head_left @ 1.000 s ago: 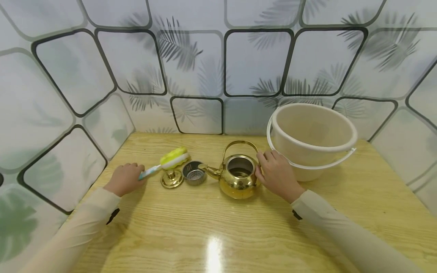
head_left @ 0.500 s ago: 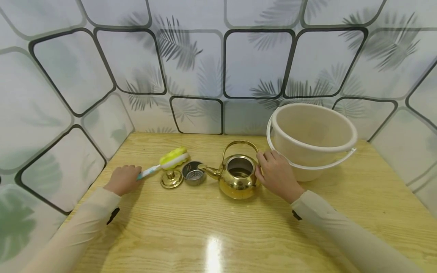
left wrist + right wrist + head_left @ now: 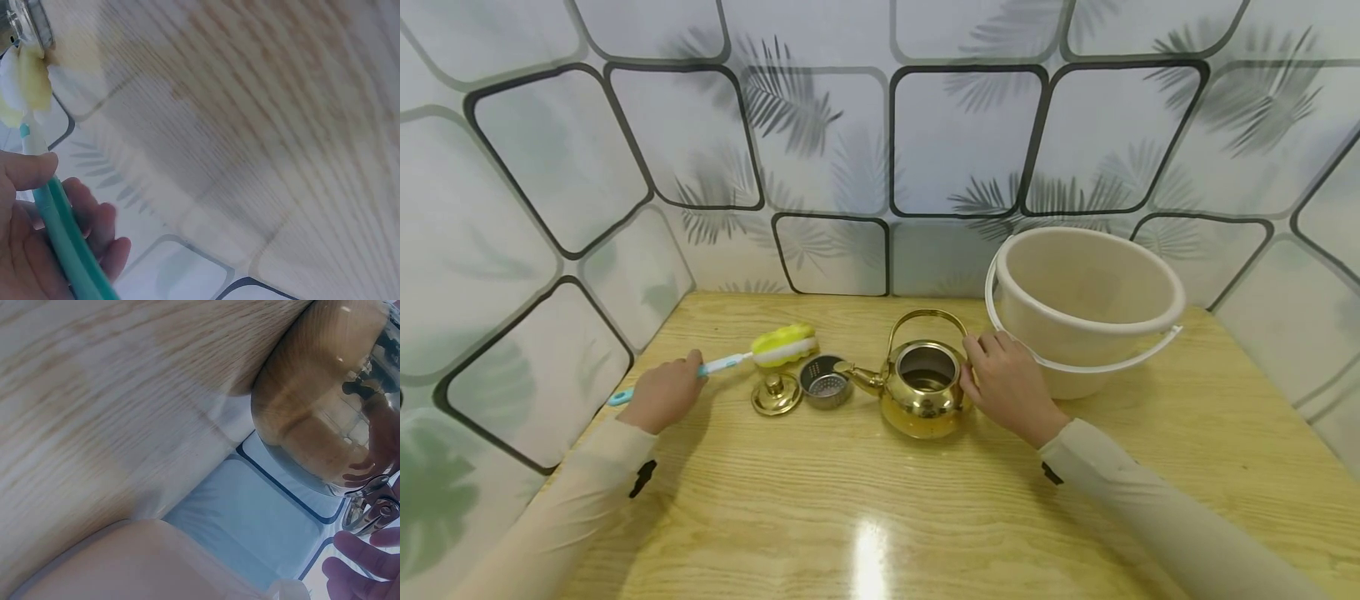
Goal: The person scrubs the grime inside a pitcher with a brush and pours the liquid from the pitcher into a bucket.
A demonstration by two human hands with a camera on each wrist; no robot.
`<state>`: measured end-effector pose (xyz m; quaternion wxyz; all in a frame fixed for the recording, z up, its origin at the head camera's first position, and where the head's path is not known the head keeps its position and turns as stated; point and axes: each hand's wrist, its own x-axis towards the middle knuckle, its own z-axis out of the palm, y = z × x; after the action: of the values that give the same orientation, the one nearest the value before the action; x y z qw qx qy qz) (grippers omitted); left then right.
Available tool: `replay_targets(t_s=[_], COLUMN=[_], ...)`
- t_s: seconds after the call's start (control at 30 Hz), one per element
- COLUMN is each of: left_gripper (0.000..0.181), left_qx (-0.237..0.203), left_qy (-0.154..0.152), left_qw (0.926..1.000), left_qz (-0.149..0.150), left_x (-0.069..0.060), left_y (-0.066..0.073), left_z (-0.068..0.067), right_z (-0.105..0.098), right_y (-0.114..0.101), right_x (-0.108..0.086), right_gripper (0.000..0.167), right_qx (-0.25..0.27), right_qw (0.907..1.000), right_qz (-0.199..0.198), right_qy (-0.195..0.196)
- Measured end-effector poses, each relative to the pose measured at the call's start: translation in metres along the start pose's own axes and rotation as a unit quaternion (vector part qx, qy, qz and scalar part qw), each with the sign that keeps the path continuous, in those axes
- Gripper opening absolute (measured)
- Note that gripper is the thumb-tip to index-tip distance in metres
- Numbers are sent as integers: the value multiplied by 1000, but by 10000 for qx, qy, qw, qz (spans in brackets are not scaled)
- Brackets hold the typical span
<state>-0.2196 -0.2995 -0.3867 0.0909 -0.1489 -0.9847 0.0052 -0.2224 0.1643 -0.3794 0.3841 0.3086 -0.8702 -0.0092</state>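
While the left hand point(image 3: 662, 390) grips its blue handle, thumb across it and fingers curled around, the brush point(image 3: 724, 362) lies slantwise over the left of the bench point(image 3: 820, 500), yellow-and-white sponge end toward the back; whatever marking its handle may bear is too small for us to read. Further right stands a gold kettle point(image 3: 917, 410), upright and uncovered, its carrying hoop raised. We see the right hand point(image 3: 1011, 387) against its right side, at the foot of that hoop, but cannot tell whether the fingers close on it. The spout reaches over the rim of a metal strainer point(image 3: 826, 383), and just beside that sits a gold lid point(image 3: 777, 394), both of them nearer us than the sponge. Close behind the right hand, a pale bucket point(image 3: 1037, 335) crowds the space. Dark-framed panels and grey leaves pattern the wall point(image 3: 827, 250) behind.
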Motion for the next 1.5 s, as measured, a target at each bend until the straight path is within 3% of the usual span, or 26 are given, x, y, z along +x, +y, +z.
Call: replay_targets(t_s=[0.23, 0.6, 1.03, 1.5], left_gripper=[21, 23, 22, 22], left_qx=[-225, -70, -16, 42], left_qy=[47, 589, 732, 1533], left_qw=[9997, 9977, 9973, 9869], left_qz=[16, 333, 111, 492], left_x=[-2, 0, 0, 1], left_y=[0, 1, -6, 11], left_z=[-2, -10, -25, -51], right_z=[2, 3, 3, 0], right_y=[0, -1, -1, -1], right_x=[0, -2, -1, 0], right_gripper=[16, 16, 15, 17], right_qx=[78, 109, 76, 116], right_qw=[9999, 9998, 9998, 9999], right_qz=[-6, -30, -52, 10], right_qy=[75, 164, 160, 39])
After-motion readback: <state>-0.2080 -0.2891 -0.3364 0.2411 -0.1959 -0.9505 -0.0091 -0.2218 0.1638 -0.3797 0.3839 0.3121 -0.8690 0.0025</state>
